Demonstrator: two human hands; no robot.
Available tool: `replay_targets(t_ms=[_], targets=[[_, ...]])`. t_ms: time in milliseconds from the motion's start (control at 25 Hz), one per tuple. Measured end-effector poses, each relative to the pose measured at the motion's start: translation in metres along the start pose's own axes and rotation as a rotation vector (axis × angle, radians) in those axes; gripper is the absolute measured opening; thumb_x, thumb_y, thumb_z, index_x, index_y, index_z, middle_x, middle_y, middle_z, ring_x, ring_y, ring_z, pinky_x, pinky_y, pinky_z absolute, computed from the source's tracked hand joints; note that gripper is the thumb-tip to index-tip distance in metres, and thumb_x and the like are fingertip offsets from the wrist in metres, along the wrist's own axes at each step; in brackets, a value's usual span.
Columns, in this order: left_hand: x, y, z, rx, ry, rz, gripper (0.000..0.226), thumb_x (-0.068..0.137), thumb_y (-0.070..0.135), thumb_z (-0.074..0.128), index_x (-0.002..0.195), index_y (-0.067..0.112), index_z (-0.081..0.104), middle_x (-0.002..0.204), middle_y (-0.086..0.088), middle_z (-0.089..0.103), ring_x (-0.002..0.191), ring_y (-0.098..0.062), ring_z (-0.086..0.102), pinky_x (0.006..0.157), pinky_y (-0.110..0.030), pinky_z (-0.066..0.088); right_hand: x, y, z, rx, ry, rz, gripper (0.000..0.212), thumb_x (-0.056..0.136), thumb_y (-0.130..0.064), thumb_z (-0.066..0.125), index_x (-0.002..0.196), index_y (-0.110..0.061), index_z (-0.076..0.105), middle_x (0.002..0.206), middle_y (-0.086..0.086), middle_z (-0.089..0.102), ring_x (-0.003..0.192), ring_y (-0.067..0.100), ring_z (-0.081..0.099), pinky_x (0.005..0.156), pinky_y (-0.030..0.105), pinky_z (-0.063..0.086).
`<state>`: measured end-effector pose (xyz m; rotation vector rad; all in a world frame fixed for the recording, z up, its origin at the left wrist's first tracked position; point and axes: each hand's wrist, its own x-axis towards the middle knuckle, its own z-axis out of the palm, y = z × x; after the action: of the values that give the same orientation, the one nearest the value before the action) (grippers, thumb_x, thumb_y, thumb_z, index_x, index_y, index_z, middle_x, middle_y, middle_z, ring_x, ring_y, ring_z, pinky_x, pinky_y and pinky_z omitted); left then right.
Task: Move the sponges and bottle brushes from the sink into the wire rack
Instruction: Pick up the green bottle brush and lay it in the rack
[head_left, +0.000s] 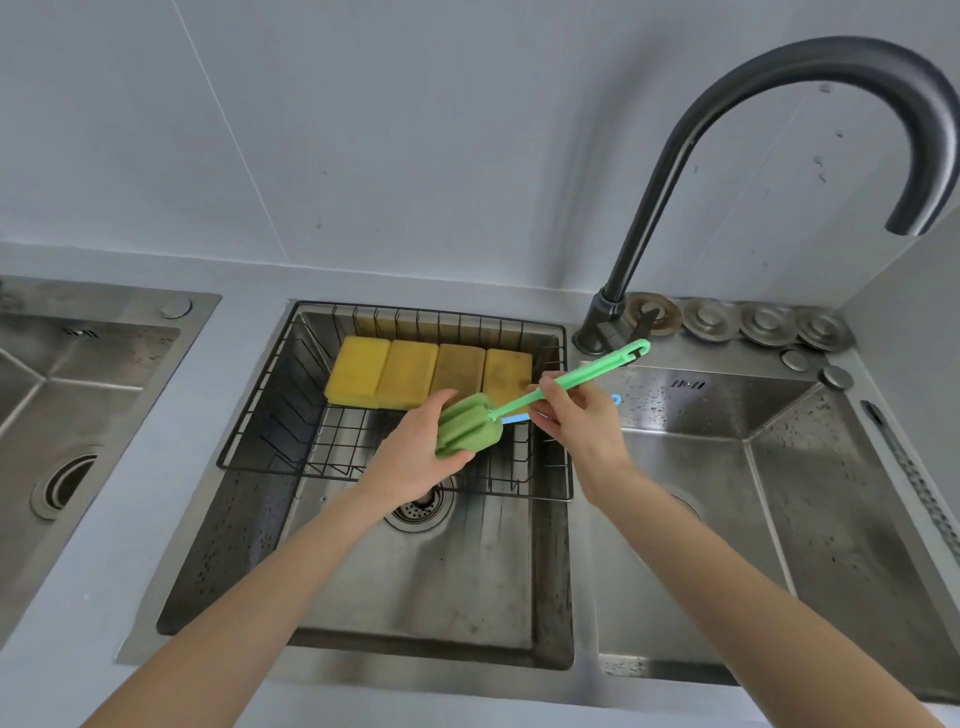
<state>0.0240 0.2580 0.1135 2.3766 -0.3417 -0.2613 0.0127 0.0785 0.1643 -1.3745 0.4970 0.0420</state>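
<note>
1. A green bottle brush (524, 400) is held above the wire rack (291, 395) by both hands; its foam head points to the near left and its handle runs up toward the far right, ending in a hooked tip near the base of the faucet (670, 171).
2. The grip of the left hand (415, 447) is closed around the green foam head, with the thumb under the head and the fingers over its far side.
3. The grip of the right hand (579, 421) is closed on the green handle at about its middle, the handle being pinched between thumb and fingers.
4. A blue bottle brush (615, 400) is seen only in part, behind the right hand; a blue tip shows to the right of the hand and a blue strip to its left; whether it is held or rests on the rack cannot be told.
5. Four yellow sponges (428, 379) are laid side by side in a row along the far part of the wire rack, each touching the next.
6. The wire rack is seated across the far half of the middle sink (415, 597); a drain strainer (421, 512) is visible in the basin below the rack's near edge.
7. A further basin is located on each side of the middle sink; the tabletop (130, 519) separates the left one from it.
</note>
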Motion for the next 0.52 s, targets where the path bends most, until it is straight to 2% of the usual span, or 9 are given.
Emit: replay_targets(t_ms=[80, 200, 280, 400, 520], targets=[[0.004, -0.007, 0.004, 0.019, -0.009, -0.028, 0.065, 0.076, 0.027, 0.068, 0.129, 0.012, 0.035, 0.127, -0.009, 0.05, 0.113, -0.021, 0.047, 0.093, -0.033, 0.041, 0.006, 0.009, -0.009, 0.074, 0.064, 0.1, 0.008, 0.091, -0.017, 0.055, 0.094, -0.01, 0.059, 0.096, 0.009, 0.065, 0.088, 0.018, 0.065, 0.074, 0.022, 0.055], [0.01, -0.015, 0.009, 0.092, -0.042, -0.042, 0.06, 0.078, 0.027, 0.066, 0.13, 0.013, 0.038, 0.13, -0.01, 0.046, 0.12, -0.025, 0.039, 0.099, -0.036, 0.035, 0.013, 0.021, -0.027, 0.111, 0.161, 0.168, 0.014, 0.092, -0.017, 0.053, 0.102, -0.007, 0.056, 0.098, 0.009, 0.064, 0.086, 0.017, 0.065, 0.079, 0.028, 0.051], [0.012, -0.021, 0.01, 0.144, -0.088, -0.069, 0.062, 0.079, 0.028, 0.064, 0.132, 0.014, 0.037, 0.131, -0.011, 0.042, 0.121, -0.027, 0.035, 0.101, -0.037, 0.032, 0.016, 0.027, -0.037, 0.122, 0.218, 0.184, 0.014, 0.092, -0.016, 0.053, 0.104, -0.009, 0.053, 0.101, 0.01, 0.063, 0.086, 0.018, 0.064, 0.075, 0.028, 0.051], [0.011, -0.027, 0.014, 0.122, -0.146, -0.113, 0.064, 0.078, 0.028, 0.065, 0.133, 0.015, 0.035, 0.13, -0.011, 0.043, 0.118, -0.026, 0.039, 0.1, -0.037, 0.034, 0.019, 0.035, -0.052, 0.063, 0.283, 0.16, 0.019, 0.09, -0.012, 0.056, 0.108, -0.008, 0.05, 0.102, 0.012, 0.06, 0.084, 0.019, 0.064, 0.062, 0.021, 0.053], [0.011, -0.028, 0.017, 0.088, -0.13, -0.131, 0.059, 0.077, 0.026, 0.068, 0.127, 0.015, 0.038, 0.131, -0.009, 0.042, 0.118, -0.025, 0.039, 0.098, -0.037, 0.036, 0.022, 0.047, -0.062, -0.112, 0.298, 0.144, 0.016, 0.088, -0.011, 0.058, 0.101, -0.009, 0.05, 0.105, 0.016, 0.06, 0.086, 0.019, 0.063, 0.063, 0.023, 0.052]])
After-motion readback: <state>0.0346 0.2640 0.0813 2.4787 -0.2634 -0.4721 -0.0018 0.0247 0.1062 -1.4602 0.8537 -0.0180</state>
